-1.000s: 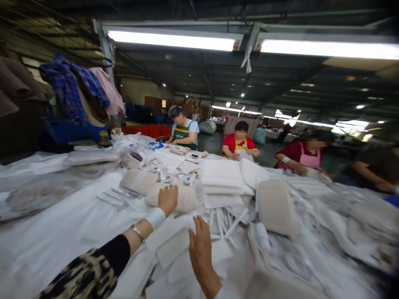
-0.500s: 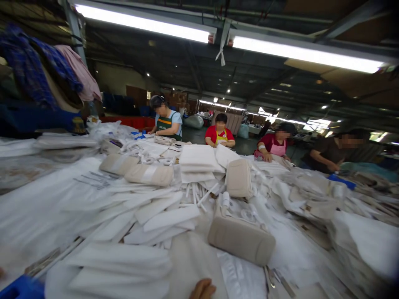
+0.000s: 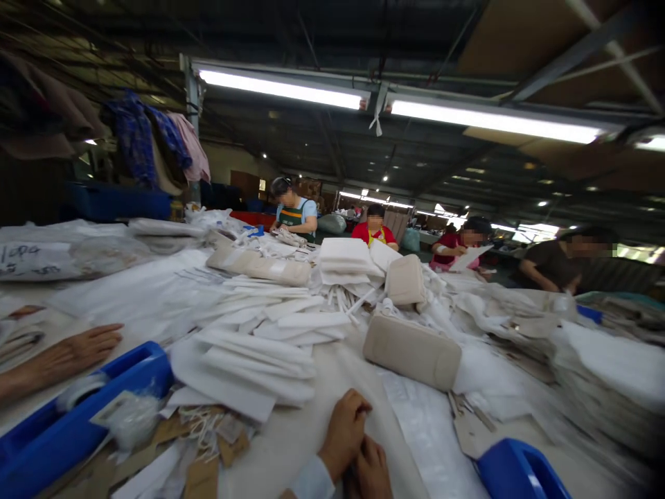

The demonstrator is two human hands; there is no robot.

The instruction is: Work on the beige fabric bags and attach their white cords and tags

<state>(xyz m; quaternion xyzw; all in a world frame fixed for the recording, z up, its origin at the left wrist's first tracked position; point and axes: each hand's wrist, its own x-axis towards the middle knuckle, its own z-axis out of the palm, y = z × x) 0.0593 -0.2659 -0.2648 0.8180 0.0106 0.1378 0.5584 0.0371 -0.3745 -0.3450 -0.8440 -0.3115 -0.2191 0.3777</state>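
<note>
hands meet at the bottom centre of the head view; the left hand (image 3: 343,433) is curled loosely, fingers (image 3: 356,409) bent together and resting on a clear plastic sleeve (image 3: 423,433) that lies flat on the bench (image 3: 291,440); whether they pinch its edge i cannot tell; the right hand (image 3: 371,468) sits just beside and partly under the left, touching it, fingers folded in, what they hold hidden; the sleeve runs from the hands toward the right, past a beige padded pouch (image 3: 413,350) lying just beyond it; left of the hands a stack of folded white cloth pieces (image 3: 249,364) lies near a blue bin (image 3: 77,423) holding tags and a small bag; cardboard tags (image 3: 208,450) are scattered in front of that bin; another person's hand (image 3: 77,350) rests flat on the bench at far left, fingers spread, well apart from the 2 hands; a second blue bin (image 3: 519,471) shows at the bottom right corner; 4 co-workers stand along the far side of the bench.
</note>
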